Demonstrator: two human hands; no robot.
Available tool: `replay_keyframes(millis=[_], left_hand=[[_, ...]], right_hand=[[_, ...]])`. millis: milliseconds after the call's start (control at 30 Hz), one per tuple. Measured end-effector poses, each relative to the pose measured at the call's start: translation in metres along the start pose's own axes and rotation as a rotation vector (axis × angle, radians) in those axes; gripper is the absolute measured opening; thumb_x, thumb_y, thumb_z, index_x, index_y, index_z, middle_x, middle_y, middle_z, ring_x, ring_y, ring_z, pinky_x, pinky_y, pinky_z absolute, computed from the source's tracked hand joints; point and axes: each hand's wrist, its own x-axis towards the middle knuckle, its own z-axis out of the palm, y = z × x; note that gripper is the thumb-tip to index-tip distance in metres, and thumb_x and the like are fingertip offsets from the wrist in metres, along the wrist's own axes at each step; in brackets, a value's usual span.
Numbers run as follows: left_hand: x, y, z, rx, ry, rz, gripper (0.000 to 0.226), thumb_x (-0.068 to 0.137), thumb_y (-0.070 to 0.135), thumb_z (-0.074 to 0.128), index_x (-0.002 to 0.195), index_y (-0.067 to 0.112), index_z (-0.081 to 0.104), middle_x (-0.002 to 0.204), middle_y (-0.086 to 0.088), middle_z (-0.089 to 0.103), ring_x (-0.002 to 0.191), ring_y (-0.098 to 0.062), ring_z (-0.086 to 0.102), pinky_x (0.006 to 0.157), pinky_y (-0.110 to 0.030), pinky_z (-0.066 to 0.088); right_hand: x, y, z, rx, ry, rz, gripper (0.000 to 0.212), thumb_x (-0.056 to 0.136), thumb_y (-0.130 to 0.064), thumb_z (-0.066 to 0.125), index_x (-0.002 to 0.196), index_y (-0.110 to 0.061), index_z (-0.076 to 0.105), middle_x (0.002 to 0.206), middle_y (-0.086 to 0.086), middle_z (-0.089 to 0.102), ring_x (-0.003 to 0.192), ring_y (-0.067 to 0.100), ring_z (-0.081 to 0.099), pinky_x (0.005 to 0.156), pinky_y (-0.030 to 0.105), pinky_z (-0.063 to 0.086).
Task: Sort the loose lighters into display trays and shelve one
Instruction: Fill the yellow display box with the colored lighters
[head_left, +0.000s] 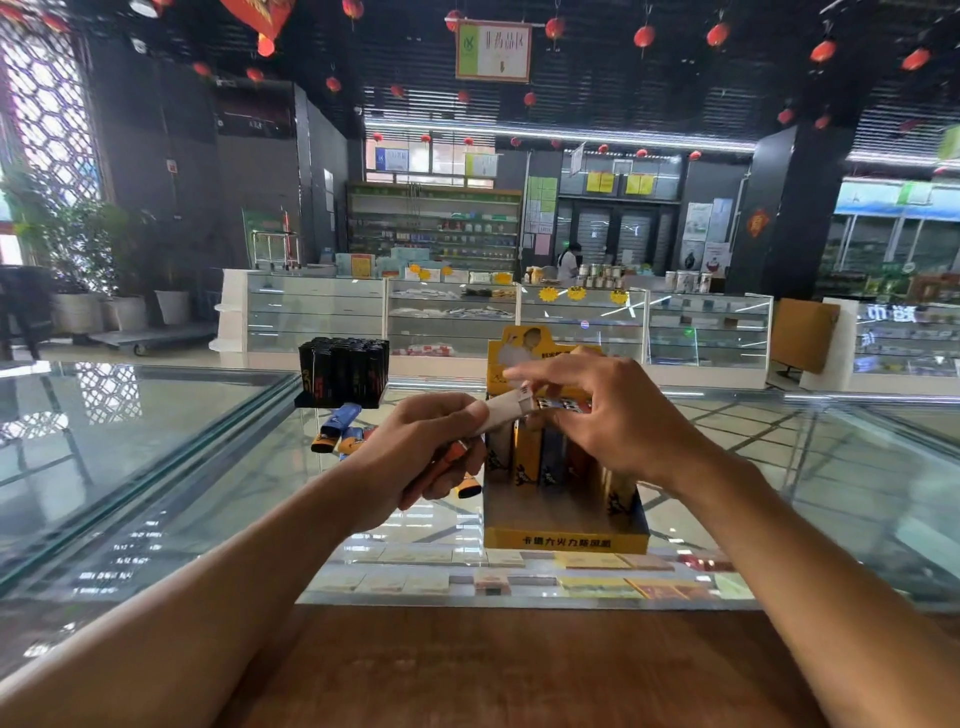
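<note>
Glass tabletop (156, 467), wooden edge (493, 665) nearest. Trays: 2. At back left, black plastic tray of black lighters (343, 369); at centre, yellow cardboard display tray (566, 540) with upright lighters inside. Between them, loose blue and orange lighters (340, 428), at least 3 counted; left hand (421, 447) hides the rest. Left fingers curl round 2: white lighter (501, 413), orange lighter (449, 460). Right hand (608, 410) pinches the white one's top, above the yellow tray.

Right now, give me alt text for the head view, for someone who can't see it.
Over a glass counter, the left hand grips a white lighter and an orange lighter; the right hand pinches the white lighter's top above a yellow tray of upright lighters. Behind, to the left, sit loose lighters and a black tray.
</note>
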Motion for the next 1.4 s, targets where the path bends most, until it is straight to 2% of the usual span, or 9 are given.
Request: replay_keyframes(millis=[167, 367, 533, 633, 833, 1000, 1100, 1233, 1400], left_hand=[[0.001, 0.000, 0.000, -0.043, -0.024, -0.019, 0.029, 0.098, 0.036, 0.055, 0.096, 0.009, 0.065, 0.069, -0.010, 0.054, 0.047, -0.017, 0.040, 0.045, -0.029, 0.025], [0.001, 0.001, 0.003, -0.037, -0.037, -0.019, 0.042, 0.106, 0.040, 0.044, 0.077, 0.026, 0.070, 0.071, -0.008, 0.053, 0.049, -0.016, 0.035, 0.048, -0.035, 0.017], [0.006, -0.003, -0.003, -0.023, 0.083, -0.056, 0.049, 0.108, 0.042, 0.037, 0.094, 0.005, 0.066, 0.063, -0.008, 0.050, 0.051, -0.016, 0.034, 0.050, -0.030, 0.021], [0.005, -0.002, -0.004, -0.020, 0.109, -0.061, 0.042, 0.108, 0.030, 0.036, 0.089, 0.005, 0.063, 0.060, -0.007, 0.047, 0.052, -0.016, 0.033, 0.049, -0.027, 0.026], [0.004, -0.001, -0.005, -0.064, 0.110, -0.041, 0.033, 0.097, 0.018, 0.030, 0.082, 0.006, 0.056, 0.060, -0.007, 0.043, 0.055, -0.017, 0.036, 0.052, -0.028, 0.028], [0.005, -0.004, -0.008, -0.144, 0.137, -0.035, 0.019, 0.094, 0.008, 0.037, 0.090, 0.005, 0.055, 0.071, -0.009, 0.051, 0.064, -0.019, 0.044, 0.060, -0.030, 0.037], [0.008, -0.004, -0.008, -0.079, 0.214, -0.019, 0.019, 0.105, 0.003, 0.039, 0.105, 0.005, 0.058, 0.087, -0.011, 0.059, 0.074, -0.021, 0.057, 0.068, -0.034, 0.046], [0.009, 0.000, -0.009, -0.036, 0.288, 0.008, 0.014, 0.110, 0.019, 0.043, 0.116, 0.010, 0.052, 0.085, -0.011, 0.062, 0.060, -0.024, 0.062, 0.051, -0.033, 0.053], [0.009, -0.003, -0.010, -0.005, 0.313, -0.020, 0.015, 0.110, 0.020, 0.040, 0.117, 0.010, 0.050, 0.082, -0.010, 0.056, 0.057, -0.018, 0.050, 0.049, -0.028, 0.036]], right_hand=[[0.001, 0.000, -0.004, 0.116, -0.005, -0.005, 0.040, 0.080, -0.017, 0.083, 0.117, -0.030, 0.075, 0.111, -0.014, 0.072, 0.099, 0.000, 0.063, 0.084, 0.009, 0.044], [0.002, -0.004, -0.004, 0.234, 0.045, -0.028, 0.029, 0.078, -0.038, 0.075, 0.104, -0.024, 0.078, 0.097, -0.017, 0.074, 0.089, 0.003, 0.067, 0.074, 0.015, 0.047], [0.005, 0.002, -0.001, 0.369, 0.169, 0.015, 0.016, 0.089, -0.027, 0.074, 0.099, -0.015, 0.076, 0.079, -0.005, 0.073, 0.065, 0.012, 0.065, 0.057, 0.021, 0.048], [0.007, 0.003, -0.002, 0.416, 0.216, 0.044, 0.016, 0.090, -0.020, 0.074, 0.103, -0.010, 0.076, 0.084, 0.002, 0.076, 0.069, 0.013, 0.070, 0.060, 0.022, 0.053], [0.010, -0.001, 0.001, 0.473, 0.199, 0.096, 0.018, 0.090, -0.022, 0.073, 0.103, -0.011, 0.076, 0.074, 0.007, 0.075, 0.060, 0.031, 0.068, 0.060, 0.045, 0.060], [0.013, -0.002, -0.004, 0.566, 0.129, 0.149, 0.010, 0.092, -0.012, 0.071, 0.100, -0.007, 0.072, 0.079, 0.013, 0.075, 0.068, 0.033, 0.071, 0.066, 0.045, 0.060], [0.014, 0.000, -0.003, 0.373, 0.111, 0.106, 0.008, 0.092, -0.015, 0.072, 0.100, -0.014, 0.070, 0.080, 0.009, 0.071, 0.070, 0.031, 0.066, 0.065, 0.045, 0.056], [0.015, -0.001, 0.001, 0.153, 0.151, 0.080, 0.022, 0.090, -0.015, 0.074, 0.105, -0.018, 0.058, 0.084, -0.001, 0.072, 0.070, 0.014, 0.064, 0.063, 0.027, 0.052], [0.019, -0.006, 0.016, -0.047, 0.136, 0.019, 0.026, 0.088, -0.020, 0.078, 0.113, -0.021, 0.073, 0.103, -0.005, 0.075, 0.081, 0.003, 0.066, 0.072, 0.003, 0.044]])
